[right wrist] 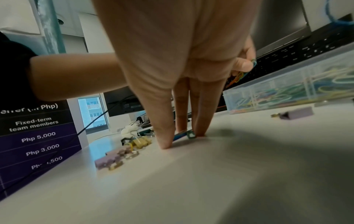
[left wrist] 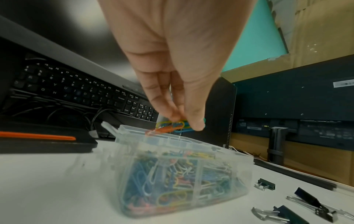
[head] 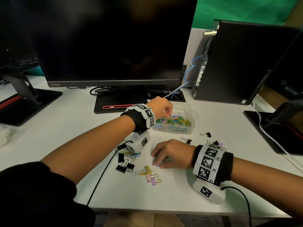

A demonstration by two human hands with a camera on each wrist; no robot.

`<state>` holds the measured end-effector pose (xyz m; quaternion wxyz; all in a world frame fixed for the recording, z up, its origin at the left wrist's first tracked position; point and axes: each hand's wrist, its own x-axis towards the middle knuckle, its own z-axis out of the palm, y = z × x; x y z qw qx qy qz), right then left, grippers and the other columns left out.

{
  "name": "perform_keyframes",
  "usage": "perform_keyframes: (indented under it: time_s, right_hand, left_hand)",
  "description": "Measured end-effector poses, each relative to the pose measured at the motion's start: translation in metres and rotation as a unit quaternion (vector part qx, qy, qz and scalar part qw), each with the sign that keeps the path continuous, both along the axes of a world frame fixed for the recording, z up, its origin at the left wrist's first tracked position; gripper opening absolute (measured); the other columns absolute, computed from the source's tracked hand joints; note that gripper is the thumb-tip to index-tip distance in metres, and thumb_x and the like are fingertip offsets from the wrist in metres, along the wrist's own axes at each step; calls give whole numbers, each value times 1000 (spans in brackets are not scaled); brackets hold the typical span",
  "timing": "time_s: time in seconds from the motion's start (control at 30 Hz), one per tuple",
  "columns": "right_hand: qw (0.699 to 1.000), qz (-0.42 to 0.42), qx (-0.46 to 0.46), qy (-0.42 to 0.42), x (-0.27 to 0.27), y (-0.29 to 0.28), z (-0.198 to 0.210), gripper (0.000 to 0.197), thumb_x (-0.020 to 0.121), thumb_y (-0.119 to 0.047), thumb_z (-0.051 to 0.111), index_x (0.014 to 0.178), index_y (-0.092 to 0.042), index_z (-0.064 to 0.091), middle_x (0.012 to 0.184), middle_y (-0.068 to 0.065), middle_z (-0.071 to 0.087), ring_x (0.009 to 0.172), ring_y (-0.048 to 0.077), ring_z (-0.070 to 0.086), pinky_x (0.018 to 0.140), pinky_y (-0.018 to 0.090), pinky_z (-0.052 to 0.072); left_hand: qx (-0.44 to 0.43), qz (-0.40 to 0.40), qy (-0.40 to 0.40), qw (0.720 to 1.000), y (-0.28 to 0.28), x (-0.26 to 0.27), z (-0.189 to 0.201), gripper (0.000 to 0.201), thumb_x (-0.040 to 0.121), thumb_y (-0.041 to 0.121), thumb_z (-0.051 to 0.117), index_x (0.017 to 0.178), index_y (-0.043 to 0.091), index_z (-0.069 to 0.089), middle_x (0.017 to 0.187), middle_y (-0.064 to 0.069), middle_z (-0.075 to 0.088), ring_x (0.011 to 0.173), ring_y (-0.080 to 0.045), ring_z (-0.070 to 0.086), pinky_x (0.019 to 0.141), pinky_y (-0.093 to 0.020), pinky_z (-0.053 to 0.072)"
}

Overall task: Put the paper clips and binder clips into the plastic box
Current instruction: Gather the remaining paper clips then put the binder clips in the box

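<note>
The clear plastic box, full of coloured paper clips, stands mid-table. My left hand hovers over its near left rim and pinches several coloured paper clips. My right hand is down on the table in front of the box, thumb and fingertips closed on a small blue clip. Black binder clips and loose paper clips lie under my left wrist. Pastel binder clips lie nearer the front edge. More black binder clips lie right of the box.
A large dark monitor on its stand rises behind the box, with a keyboard beneath it. A black computer tower with cables stands at the back right. Other monitor stands flank both sides. Wrist-camera cables cross the table's front edge.
</note>
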<state>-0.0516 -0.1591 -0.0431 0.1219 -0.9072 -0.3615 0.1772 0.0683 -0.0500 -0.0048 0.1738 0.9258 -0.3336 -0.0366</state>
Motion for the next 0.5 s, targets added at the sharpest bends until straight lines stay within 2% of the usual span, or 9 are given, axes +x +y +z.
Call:
perform_keyframes:
  time_s: [0.07,0.13,0.2,0.3,0.37,0.43,0.5]
  right_hand:
    - [1000,-9,3,-3,0,-3,-1,23,82,-14,64,105,-14,72,123,5,61,104,20,60,90,23,40]
    - [1000,-24,13,-10,2,-7,-1,20,82,-13,64,100,-13,73,117,4,64,99,20,62,85,18,40]
    - [999,-38,23,-25,3,-11,-2,19,80,-9,64,94,-13,75,110,3,67,95,18,63,80,11,35]
    - [996,-70,30,-37,4,-17,-3,14,76,-14,67,88,-12,76,100,2,70,88,16,64,76,9,36]
    - [994,-96,32,-29,6,-19,-2,11,76,-17,70,84,-12,76,93,2,70,83,15,65,71,11,39]
    - [993,-111,35,-20,9,-21,0,10,75,-12,69,83,-13,76,90,2,71,80,14,64,65,5,38]
    - [992,-121,35,-11,13,-21,1,15,73,-6,67,83,-14,75,89,2,71,77,13,64,65,3,38]
  left_hand:
    - [-5,15,8,1000,-3,0,-1,18,88,14,62,102,7,70,106,-8,69,91,-19,62,77,-22,43]
    - [-6,29,18,999,-3,0,-2,23,92,11,56,111,8,69,113,-9,68,103,-22,63,84,-22,43]
    - [-20,39,25,999,1,0,-2,29,93,4,49,116,10,67,117,-7,67,106,-21,63,84,-19,42]
    - [-33,32,15,999,17,-6,5,37,91,-2,43,116,13,66,113,-4,69,101,-15,63,82,-15,41]
    - [-34,21,2,999,29,-11,9,33,91,2,46,112,15,68,109,-2,70,89,-10,59,80,-16,41]
    - [-19,7,-4,1000,42,-15,9,27,91,7,51,108,16,70,106,0,71,84,-6,56,79,-17,42]
    - [11,-5,1,1000,54,-22,7,23,90,12,55,106,18,71,104,1,72,83,-6,57,79,-18,44]
